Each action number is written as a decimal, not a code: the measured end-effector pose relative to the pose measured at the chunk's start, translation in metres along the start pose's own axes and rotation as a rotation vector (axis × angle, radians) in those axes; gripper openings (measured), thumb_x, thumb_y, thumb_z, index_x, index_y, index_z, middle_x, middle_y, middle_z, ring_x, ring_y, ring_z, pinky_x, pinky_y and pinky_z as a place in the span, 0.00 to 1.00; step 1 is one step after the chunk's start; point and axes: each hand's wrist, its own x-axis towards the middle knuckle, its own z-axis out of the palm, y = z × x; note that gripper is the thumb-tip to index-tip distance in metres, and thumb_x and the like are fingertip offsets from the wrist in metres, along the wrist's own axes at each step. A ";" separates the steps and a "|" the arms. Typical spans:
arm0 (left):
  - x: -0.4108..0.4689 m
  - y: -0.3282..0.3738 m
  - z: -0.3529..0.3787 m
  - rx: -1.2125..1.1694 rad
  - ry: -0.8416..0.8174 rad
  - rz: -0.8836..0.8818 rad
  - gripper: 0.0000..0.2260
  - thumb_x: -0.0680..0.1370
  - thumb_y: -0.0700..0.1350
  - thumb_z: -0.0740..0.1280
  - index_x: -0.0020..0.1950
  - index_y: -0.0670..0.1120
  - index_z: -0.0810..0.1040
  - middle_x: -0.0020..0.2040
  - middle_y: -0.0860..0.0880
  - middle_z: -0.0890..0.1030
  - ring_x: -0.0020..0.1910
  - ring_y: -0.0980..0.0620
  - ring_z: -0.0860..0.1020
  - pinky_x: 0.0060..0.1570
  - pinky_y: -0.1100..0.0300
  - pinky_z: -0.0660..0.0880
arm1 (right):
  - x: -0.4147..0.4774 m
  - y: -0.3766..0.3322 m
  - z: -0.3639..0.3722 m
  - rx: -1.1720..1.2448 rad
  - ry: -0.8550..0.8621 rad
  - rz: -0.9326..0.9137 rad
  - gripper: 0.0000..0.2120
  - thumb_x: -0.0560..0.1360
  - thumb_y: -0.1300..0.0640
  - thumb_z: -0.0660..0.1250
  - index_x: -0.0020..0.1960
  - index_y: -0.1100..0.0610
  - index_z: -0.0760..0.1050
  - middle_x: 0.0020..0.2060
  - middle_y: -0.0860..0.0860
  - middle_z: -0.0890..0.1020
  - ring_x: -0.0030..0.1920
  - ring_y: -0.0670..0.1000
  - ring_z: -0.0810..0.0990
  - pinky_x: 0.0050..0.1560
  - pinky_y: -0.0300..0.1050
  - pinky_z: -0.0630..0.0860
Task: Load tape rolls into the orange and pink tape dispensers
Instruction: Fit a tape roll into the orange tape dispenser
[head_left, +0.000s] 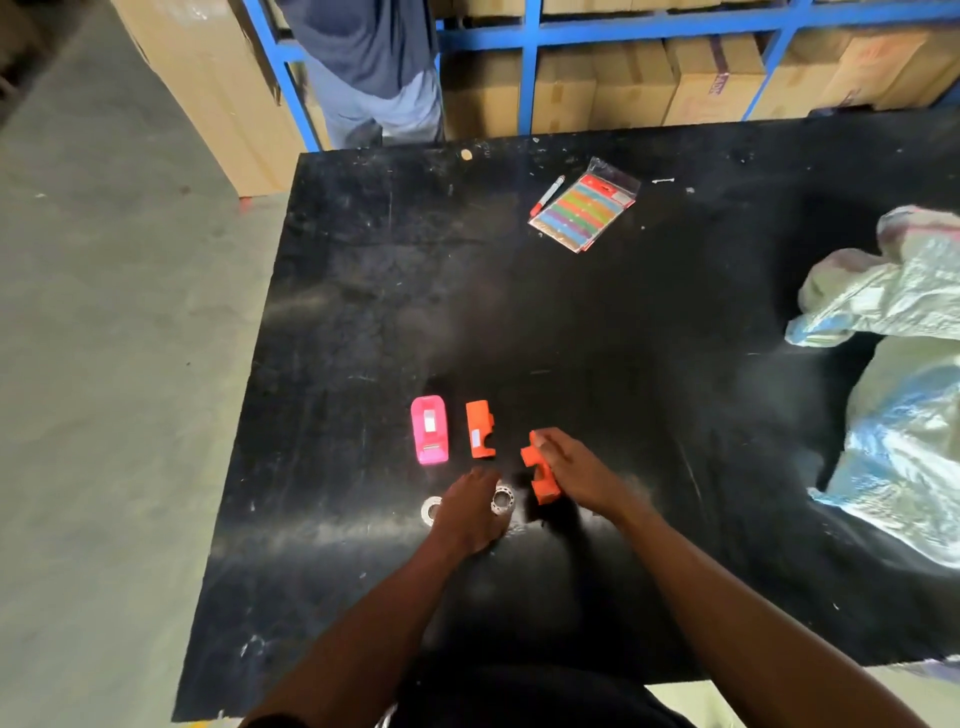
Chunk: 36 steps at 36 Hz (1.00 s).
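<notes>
A pink tape dispenser (430, 429) lies on the black table (363, 291), with an orange dispenser piece (479, 429) just right of it. My right hand (576, 470) grips a second orange dispenser piece (540, 475), tilted above the table. My left hand (470, 512) rests palm down between two clear tape rolls. One tape roll (430, 509) peeks out at its left side. The other tape roll (503, 500) touches its right side, and the fingers seem to close on it; the hold is unclear.
A packet of coloured strips (584, 205) and a red marker (546, 196) lie at the far side. Crumpled plastic bags (893, 364) cover the right edge. A person (374, 67) stands beyond the table by blue shelving (530, 78) stacked with cardboard boxes. Concrete floor is to the left.
</notes>
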 end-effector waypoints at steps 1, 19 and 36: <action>0.001 0.003 -0.005 -0.026 -0.019 0.001 0.16 0.71 0.54 0.70 0.55 0.48 0.75 0.54 0.46 0.81 0.53 0.42 0.80 0.51 0.50 0.77 | -0.004 -0.001 0.002 -0.027 -0.011 -0.002 0.12 0.82 0.42 0.57 0.59 0.44 0.74 0.39 0.49 0.83 0.40 0.45 0.82 0.51 0.52 0.79; 0.036 0.018 -0.081 -0.111 -0.175 0.162 0.18 0.69 0.57 0.75 0.53 0.48 0.79 0.49 0.49 0.83 0.46 0.49 0.82 0.51 0.50 0.79 | -0.001 -0.020 0.020 -0.162 0.034 -0.091 0.17 0.84 0.43 0.52 0.67 0.46 0.69 0.55 0.51 0.84 0.52 0.52 0.83 0.57 0.51 0.78; 0.057 0.001 -0.093 -0.583 -0.150 -0.091 0.18 0.72 0.34 0.74 0.61 0.38 0.75 0.43 0.43 0.79 0.37 0.53 0.80 0.38 0.63 0.80 | 0.015 -0.011 0.026 0.269 0.156 -0.016 0.16 0.83 0.43 0.53 0.65 0.41 0.74 0.54 0.49 0.83 0.52 0.51 0.83 0.56 0.51 0.79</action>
